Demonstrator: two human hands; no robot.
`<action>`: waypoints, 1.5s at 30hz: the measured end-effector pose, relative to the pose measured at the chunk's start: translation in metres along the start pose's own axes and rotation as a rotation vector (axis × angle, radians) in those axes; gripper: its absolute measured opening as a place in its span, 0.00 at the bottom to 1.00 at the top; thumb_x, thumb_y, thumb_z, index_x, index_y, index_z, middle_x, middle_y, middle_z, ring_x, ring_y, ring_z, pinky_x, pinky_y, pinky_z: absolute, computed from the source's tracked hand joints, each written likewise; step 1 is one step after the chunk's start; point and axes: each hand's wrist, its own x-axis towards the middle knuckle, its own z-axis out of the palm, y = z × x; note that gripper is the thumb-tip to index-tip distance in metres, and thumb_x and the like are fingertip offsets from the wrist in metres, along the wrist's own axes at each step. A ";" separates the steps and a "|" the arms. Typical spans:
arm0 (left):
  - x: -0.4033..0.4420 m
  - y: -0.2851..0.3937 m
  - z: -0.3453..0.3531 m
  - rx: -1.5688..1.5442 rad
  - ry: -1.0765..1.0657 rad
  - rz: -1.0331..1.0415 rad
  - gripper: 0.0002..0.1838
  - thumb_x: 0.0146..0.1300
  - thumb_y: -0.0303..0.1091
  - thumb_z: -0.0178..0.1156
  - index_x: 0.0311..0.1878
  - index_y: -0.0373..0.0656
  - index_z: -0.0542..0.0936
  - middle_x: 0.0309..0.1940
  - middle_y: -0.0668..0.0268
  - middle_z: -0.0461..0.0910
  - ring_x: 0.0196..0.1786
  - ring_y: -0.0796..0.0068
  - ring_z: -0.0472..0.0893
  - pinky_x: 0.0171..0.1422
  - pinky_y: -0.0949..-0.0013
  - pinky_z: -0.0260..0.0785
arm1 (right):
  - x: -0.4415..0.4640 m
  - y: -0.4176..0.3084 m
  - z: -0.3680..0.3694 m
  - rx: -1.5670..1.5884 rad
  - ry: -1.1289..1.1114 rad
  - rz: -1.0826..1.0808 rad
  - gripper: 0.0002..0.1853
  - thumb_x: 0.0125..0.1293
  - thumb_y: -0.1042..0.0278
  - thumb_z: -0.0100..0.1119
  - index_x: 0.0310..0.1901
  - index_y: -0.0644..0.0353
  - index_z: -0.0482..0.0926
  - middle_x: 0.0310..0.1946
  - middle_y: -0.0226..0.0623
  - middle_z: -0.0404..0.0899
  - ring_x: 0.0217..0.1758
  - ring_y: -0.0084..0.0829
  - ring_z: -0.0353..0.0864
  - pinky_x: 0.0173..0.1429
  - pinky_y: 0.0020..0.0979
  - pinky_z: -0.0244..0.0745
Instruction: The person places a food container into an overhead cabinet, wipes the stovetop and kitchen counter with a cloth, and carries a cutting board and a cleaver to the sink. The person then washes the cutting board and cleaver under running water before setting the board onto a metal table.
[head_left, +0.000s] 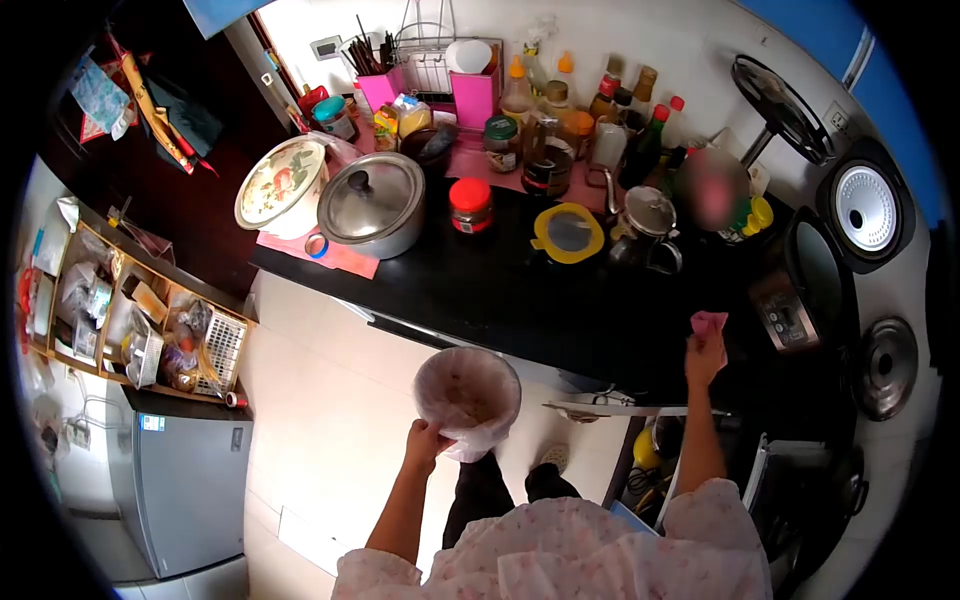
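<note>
Floral-print shirt (560, 550) fabric occupies the near edge of the view. Left hand (425, 447): closed, gripping the near-left side of a waste bin (505, 428) by its translucent liner. The bin is upright over the floor (330, 400), in front of the counter (470, 310), with debris inside. Right hand (706, 360): closed, pinching a pink cloth (710, 323) over the right-hand section of the counter. An open drawer (632, 480) extends below, left of the right forearm.

Adjacent to the cloth, on its right, stands a rice cooker (785, 310) with its lid (868, 208) raised. Farther left, in order: a yellow-rimmed container (568, 232), a red-lidded jar (470, 205) and a metal pot (378, 240) with its lid fitted. A floral-lidded pot (283, 185) sits beside the metal pot. Bottles (650, 135) and pink utensil holders (474, 102) line the wall side. Beyond the floor, at far left, a refrigerator (195, 490) stands near a loaded shelf (140, 310).
</note>
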 end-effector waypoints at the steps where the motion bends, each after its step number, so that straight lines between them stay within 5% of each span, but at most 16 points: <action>1: 0.006 0.007 -0.006 0.006 0.003 0.015 0.14 0.57 0.30 0.55 0.40 0.29 0.66 0.32 0.56 0.72 0.30 0.68 0.77 0.37 0.67 0.79 | 0.000 -0.029 -0.009 -0.009 -0.001 -0.003 0.16 0.55 0.71 0.56 0.48 0.59 0.73 0.47 0.40 0.74 0.51 0.41 0.71 0.52 0.39 0.66; 7: 0.048 0.050 -0.045 0.063 -0.009 0.090 0.13 0.56 0.27 0.54 0.39 0.29 0.66 0.33 0.55 0.72 0.32 0.65 0.79 0.34 0.66 0.80 | -0.048 -0.281 -0.025 0.334 -0.014 -0.173 0.18 0.45 0.78 0.57 0.41 0.56 0.76 0.42 0.39 0.77 0.49 0.42 0.72 0.53 0.40 0.63; 9: 0.058 0.065 -0.056 0.096 -0.021 0.084 0.12 0.55 0.26 0.54 0.38 0.29 0.66 0.33 0.55 0.72 0.32 0.65 0.79 0.33 0.66 0.80 | -0.063 -0.351 -0.029 0.721 -0.222 -0.242 0.23 0.45 0.80 0.56 0.46 0.54 0.76 0.47 0.38 0.75 0.52 0.42 0.71 0.56 0.40 0.60; 10: 0.061 0.072 -0.060 0.136 -0.027 0.102 0.12 0.56 0.27 0.54 0.40 0.30 0.65 0.34 0.55 0.72 0.33 0.64 0.79 0.35 0.65 0.80 | -0.087 -0.380 -0.019 0.848 -0.443 -0.128 0.19 0.43 0.82 0.54 0.41 0.55 0.78 0.40 0.36 0.78 0.44 0.40 0.75 0.53 0.37 0.63; 12: 0.062 0.087 -0.066 0.220 -0.016 0.102 0.12 0.57 0.27 0.53 0.40 0.31 0.65 0.35 0.56 0.72 0.34 0.65 0.79 0.36 0.65 0.80 | -0.125 -0.436 -0.028 1.069 -0.448 -0.332 0.11 0.45 0.82 0.55 0.32 0.57 0.80 0.34 0.35 0.79 0.39 0.34 0.77 0.44 0.32 0.70; 14: 0.068 0.085 -0.077 0.189 -0.032 0.132 0.12 0.55 0.26 0.54 0.39 0.31 0.66 0.33 0.57 0.72 0.32 0.66 0.79 0.33 0.66 0.80 | -0.177 -0.467 -0.034 1.230 -0.884 -0.132 0.08 0.50 0.79 0.56 0.33 0.60 0.80 0.36 0.35 0.80 0.43 0.33 0.78 0.50 0.28 0.71; 17: 0.068 0.089 -0.096 0.157 -0.042 0.122 0.12 0.53 0.26 0.56 0.38 0.30 0.66 0.32 0.57 0.71 0.30 0.68 0.79 0.31 0.67 0.80 | -0.173 -0.470 -0.044 1.233 -0.767 -0.254 0.09 0.52 0.81 0.50 0.34 0.62 0.79 0.37 0.38 0.79 0.44 0.32 0.78 0.51 0.29 0.72; 21: 0.066 0.102 -0.100 0.108 -0.062 0.067 0.14 0.55 0.27 0.56 0.40 0.30 0.65 0.33 0.56 0.72 0.32 0.67 0.79 0.33 0.67 0.79 | -0.090 -0.438 -0.080 1.619 -0.952 0.295 0.16 0.51 0.87 0.47 0.41 0.63 0.76 0.41 0.41 0.76 0.41 0.31 0.78 0.45 0.25 0.73; 23: 0.069 0.104 -0.098 0.111 -0.071 0.050 0.15 0.58 0.29 0.56 0.42 0.31 0.65 0.35 0.55 0.73 0.34 0.66 0.79 0.35 0.67 0.79 | -0.054 -0.409 -0.083 1.155 -0.551 -0.039 0.19 0.52 0.87 0.47 0.46 0.62 0.74 0.46 0.40 0.75 0.43 0.32 0.78 0.45 0.24 0.73; 28: 0.074 0.105 -0.095 0.035 -0.063 0.023 0.12 0.56 0.27 0.55 0.39 0.30 0.65 0.34 0.56 0.71 0.33 0.65 0.79 0.34 0.67 0.80 | -0.018 -0.371 -0.013 0.582 -0.217 -0.323 0.21 0.54 0.80 0.50 0.52 0.63 0.70 0.54 0.47 0.70 0.55 0.46 0.70 0.57 0.36 0.65; 32: 0.071 0.117 -0.092 0.019 -0.028 0.038 0.13 0.56 0.27 0.55 0.40 0.30 0.65 0.35 0.55 0.71 0.34 0.65 0.79 0.34 0.67 0.80 | -0.023 -0.376 0.055 0.395 -0.177 -0.210 0.25 0.50 0.76 0.53 0.54 0.65 0.69 0.54 0.51 0.69 0.55 0.51 0.68 0.60 0.43 0.61; 35: 0.076 0.122 -0.092 0.002 -0.010 0.047 0.13 0.56 0.27 0.55 0.40 0.30 0.66 0.35 0.55 0.72 0.34 0.64 0.80 0.34 0.67 0.80 | -0.028 -0.398 0.058 0.434 -0.228 -0.282 0.25 0.49 0.77 0.53 0.53 0.64 0.70 0.51 0.51 0.72 0.53 0.51 0.70 0.59 0.43 0.62; 38: 0.087 0.121 -0.092 0.003 0.019 0.064 0.13 0.56 0.29 0.56 0.39 0.30 0.66 0.33 0.57 0.72 0.32 0.66 0.79 0.32 0.69 0.79 | -0.055 -0.468 0.009 0.806 -0.417 -0.394 0.17 0.44 0.81 0.52 0.40 0.60 0.75 0.36 0.45 0.75 0.38 0.47 0.72 0.43 0.43 0.65; 41: 0.088 0.125 -0.093 0.081 0.050 0.035 0.13 0.59 0.29 0.54 0.43 0.32 0.65 0.36 0.56 0.73 0.35 0.66 0.79 0.36 0.66 0.80 | -0.113 -0.512 -0.003 1.174 -0.674 -0.556 0.17 0.47 0.81 0.54 0.41 0.59 0.76 0.43 0.42 0.77 0.46 0.42 0.75 0.52 0.37 0.68; 45: 0.077 0.125 -0.101 0.038 0.074 0.069 0.14 0.58 0.30 0.56 0.42 0.33 0.66 0.34 0.57 0.73 0.35 0.67 0.79 0.36 0.66 0.80 | -0.099 -0.509 -0.029 1.347 -0.910 -0.447 0.16 0.48 0.82 0.55 0.42 0.59 0.77 0.46 0.39 0.77 0.50 0.40 0.75 0.56 0.35 0.68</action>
